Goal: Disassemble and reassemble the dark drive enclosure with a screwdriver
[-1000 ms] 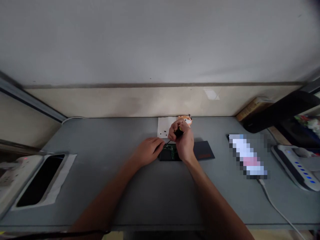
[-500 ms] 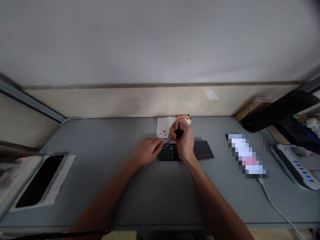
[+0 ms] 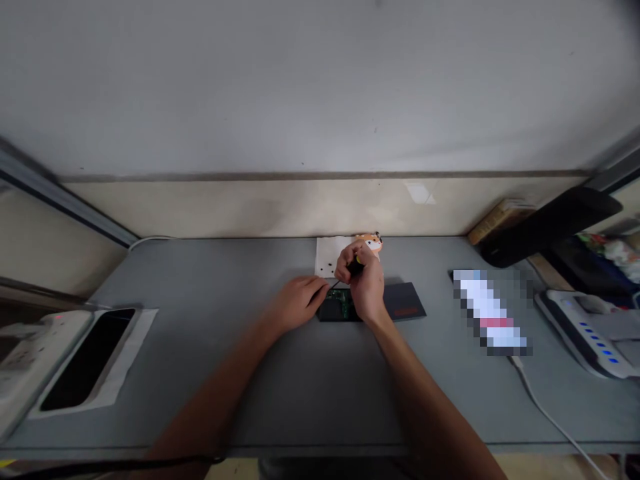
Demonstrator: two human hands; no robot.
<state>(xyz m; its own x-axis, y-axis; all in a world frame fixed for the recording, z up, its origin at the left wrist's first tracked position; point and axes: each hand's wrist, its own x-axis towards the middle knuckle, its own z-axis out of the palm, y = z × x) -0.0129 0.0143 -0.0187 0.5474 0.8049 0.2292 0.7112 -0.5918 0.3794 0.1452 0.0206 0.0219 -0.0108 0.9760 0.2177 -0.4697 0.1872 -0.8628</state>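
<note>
My right hand (image 3: 367,280) is wrapped around a screwdriver (image 3: 356,267) with a black and yellow handle. Its thin shaft slants down to the left, toward the upper left corner of an opened device with a green circuit board (image 3: 345,300). At that same corner my left hand (image 3: 303,301) has its fingers and thumb closed on the device's left end, close to the shaft's tip. The exact contact of the tip is too small to tell. A dark flat cover (image 3: 406,301) with red markings lies on the right, partly behind my right wrist.
Behind the device lies white paper (image 3: 326,250) with several small dark pieces, beside an orange and white animal-face item (image 3: 373,243). Phones (image 3: 90,360) lie left and right (image 3: 490,313), the right one cabled. A power strip (image 3: 585,327) and a black cylinder (image 3: 550,227) stand right.
The view has shifted slightly. Both hands keep nearly the same place at the device, with the screwdriver still in my right hand.
</note>
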